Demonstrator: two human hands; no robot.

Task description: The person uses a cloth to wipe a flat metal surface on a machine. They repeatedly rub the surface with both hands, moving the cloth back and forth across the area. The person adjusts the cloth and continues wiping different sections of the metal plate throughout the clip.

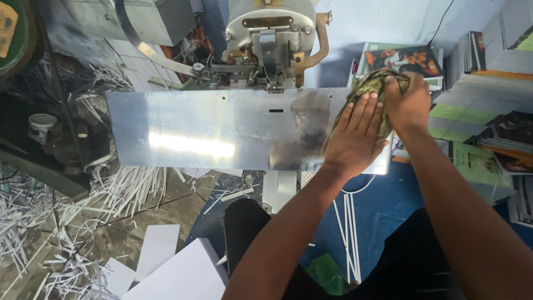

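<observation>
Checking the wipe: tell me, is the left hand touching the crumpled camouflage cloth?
Touching: the head view shows the left hand pressed flat on the crumpled camouflage cloth.

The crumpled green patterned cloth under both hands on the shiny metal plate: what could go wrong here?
1. The crumpled green patterned cloth, pressed by the left hand and right hand, could catch on the grey metal machine head close behind.
2. The shiny metal plate has thin edges that may cut fingers.
</observation>
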